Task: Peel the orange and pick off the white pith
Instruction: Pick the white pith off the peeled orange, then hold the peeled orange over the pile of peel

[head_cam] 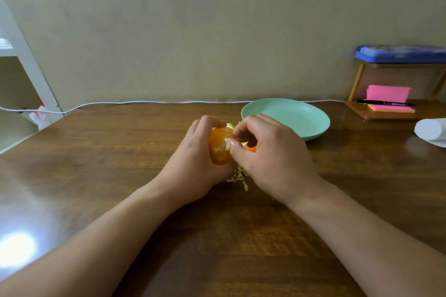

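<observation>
Two bare hands work a half-peeled orange (219, 148) above the middle of the wooden worktop (96, 176).

The left hand (193, 166) has its grip closed around the orange, fingers curled over the top, so much of the fruit is hidden; only the bare segments facing me show. The right hand (272, 154) pinches at the fruit with thumb and forefinger, but whether pith or peel sits in that grip I cannot tell. A scrap of orange peel (251, 148) peeks out under its fingers, and ragged white pith (240, 177) hangs below, partly covered by both palms. At one o'clock from the hands sits a green plate (301, 116). At three o'clock a white roll (430, 129) is cut off by the edge.
</observation>
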A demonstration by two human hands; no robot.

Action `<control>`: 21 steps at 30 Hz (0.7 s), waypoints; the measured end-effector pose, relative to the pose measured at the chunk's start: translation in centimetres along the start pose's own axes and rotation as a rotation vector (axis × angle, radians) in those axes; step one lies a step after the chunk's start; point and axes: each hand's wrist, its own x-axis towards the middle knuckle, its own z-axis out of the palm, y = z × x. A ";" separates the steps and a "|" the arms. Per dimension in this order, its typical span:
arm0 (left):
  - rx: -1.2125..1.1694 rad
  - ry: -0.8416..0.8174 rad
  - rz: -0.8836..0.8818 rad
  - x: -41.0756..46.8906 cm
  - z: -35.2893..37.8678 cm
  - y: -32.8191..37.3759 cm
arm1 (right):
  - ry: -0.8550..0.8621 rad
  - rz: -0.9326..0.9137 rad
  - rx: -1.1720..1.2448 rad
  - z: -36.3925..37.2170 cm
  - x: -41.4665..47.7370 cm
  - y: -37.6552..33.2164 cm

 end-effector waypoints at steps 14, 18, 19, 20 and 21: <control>-0.094 0.108 0.018 0.0 -0.2 0.3 | -0.397 0.690 0.926 0.9 1.0 1.2; -0.079 0.105 0.048 0.0 -0.1 0.2 | -0.422 0.781 1.149 0.7 1.2 1.6; -0.076 0.102 0.066 0.0 0.0 0.3 | -0.437 0.786 1.180 0.8 1.2 1.7; -0.071 0.102 0.086 -0.1 0.0 0.3 | -0.446 0.790 1.210 0.7 1.2 1.7; -0.066 0.103 0.103 -0.1 0.0 0.4 | -0.449 0.793 1.237 0.7 1.2 1.7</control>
